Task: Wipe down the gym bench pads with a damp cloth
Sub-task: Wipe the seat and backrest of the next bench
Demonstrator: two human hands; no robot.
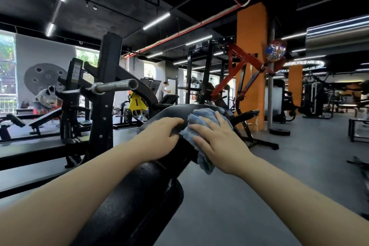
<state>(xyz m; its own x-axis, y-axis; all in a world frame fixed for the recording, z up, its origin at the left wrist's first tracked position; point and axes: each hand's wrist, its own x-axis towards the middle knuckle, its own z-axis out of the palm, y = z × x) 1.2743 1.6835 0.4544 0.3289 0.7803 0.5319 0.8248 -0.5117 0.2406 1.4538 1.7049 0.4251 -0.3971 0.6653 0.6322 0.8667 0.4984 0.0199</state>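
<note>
pressing blue cloth on bench pad, right hand

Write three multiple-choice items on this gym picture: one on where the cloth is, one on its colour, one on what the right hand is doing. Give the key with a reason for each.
1. Where is the cloth?
A. On the floor
B. On the black bench pad
C. Hung on the barbell

2. What colour is the cloth?
A. Blue
B. Red
C. White

3. How is the right hand placed?
A. Raised in the air, away from the pad
B. Closed round the barbell
C. Spread flat on the cloth

Key:
1 B, since the cloth lies draped over the pad's upper part.
2 A, since it shows light blue against the black pad.
3 C, since the fingers lie straight across the cloth; the left hand rests on the pad beside it.
</note>
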